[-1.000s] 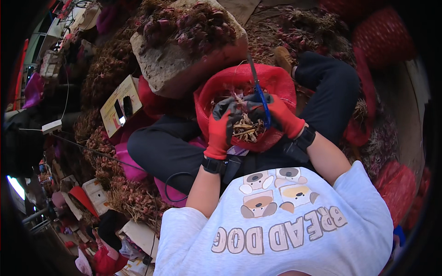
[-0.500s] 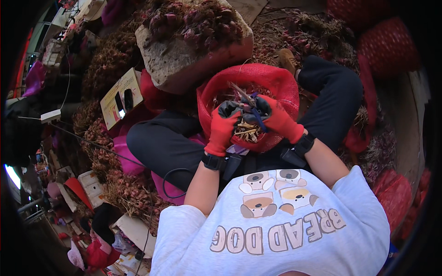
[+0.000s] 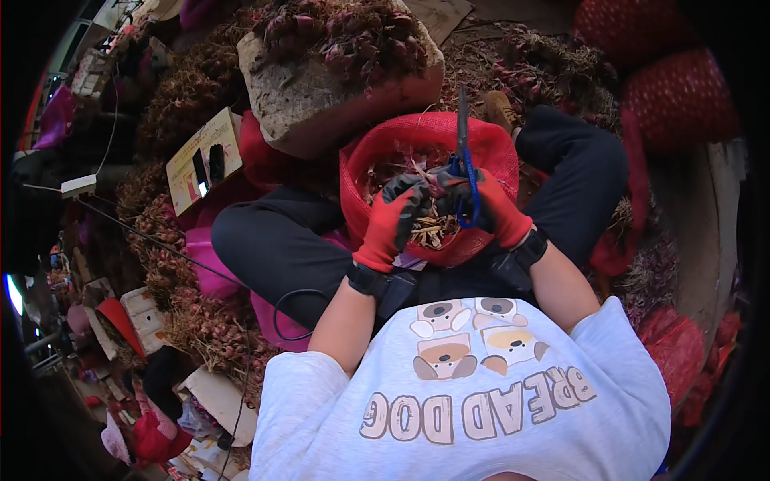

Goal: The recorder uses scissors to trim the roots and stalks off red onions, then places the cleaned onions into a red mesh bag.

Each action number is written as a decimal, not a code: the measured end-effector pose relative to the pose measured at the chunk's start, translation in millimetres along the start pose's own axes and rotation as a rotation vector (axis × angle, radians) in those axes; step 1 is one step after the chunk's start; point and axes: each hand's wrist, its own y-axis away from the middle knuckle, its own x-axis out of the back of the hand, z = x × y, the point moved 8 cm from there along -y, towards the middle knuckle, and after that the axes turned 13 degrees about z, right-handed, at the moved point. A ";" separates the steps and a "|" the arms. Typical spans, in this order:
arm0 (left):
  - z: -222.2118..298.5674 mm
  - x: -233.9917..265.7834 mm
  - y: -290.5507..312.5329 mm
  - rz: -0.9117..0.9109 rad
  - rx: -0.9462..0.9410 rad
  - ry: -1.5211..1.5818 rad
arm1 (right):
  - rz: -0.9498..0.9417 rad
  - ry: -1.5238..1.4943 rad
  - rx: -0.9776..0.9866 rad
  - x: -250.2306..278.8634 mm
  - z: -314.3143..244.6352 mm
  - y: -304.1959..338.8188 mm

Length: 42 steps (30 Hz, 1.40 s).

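Both my hands wear red gloves with black palms and meet over a red mesh bag [image 3: 353, 172] between my legs. My right hand [image 3: 488, 207] is closed on scissors with blue handles [image 3: 472, 196], their blades [image 3: 463, 116] pointing away from me. Closed in a pinch, my left hand [image 3: 395, 218] is at a small purple-red shallot [image 3: 434, 187] where the fingertips of both hands come together. The fingers partly hide the bulb. Dry stalk trimmings [image 3: 433, 231] lie in the bag below.
A stone-like block [image 3: 297, 112] beyond the bag bears a heap of shallots [image 3: 353, 40]. More bunches [image 3: 216, 329] are piled at left, near a board [image 3: 210, 156] carrying two dark devices. Filled red mesh sacks [image 3: 682, 96] stand at far right. A cable [image 3: 160, 244] crosses at left.
The scissors have swung up from between my hands, their blades now pointing away from me. My hands remain together over the bag. The whole view has shifted slightly.
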 end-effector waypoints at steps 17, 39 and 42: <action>-52.1 20.9 -6.3 0.138 0.342 0.094 | 0.064 0.086 0.022 7.8 3.1 -2.5; 4.1 -17.4 -0.9 -0.148 0.231 0.146 | -0.051 0.378 0.313 -12.2 -29.5 13.0; -15.1 -6.2 -2.6 -0.062 0.007 -0.088 | 0.002 0.428 0.292 7.7 -18.2 2.2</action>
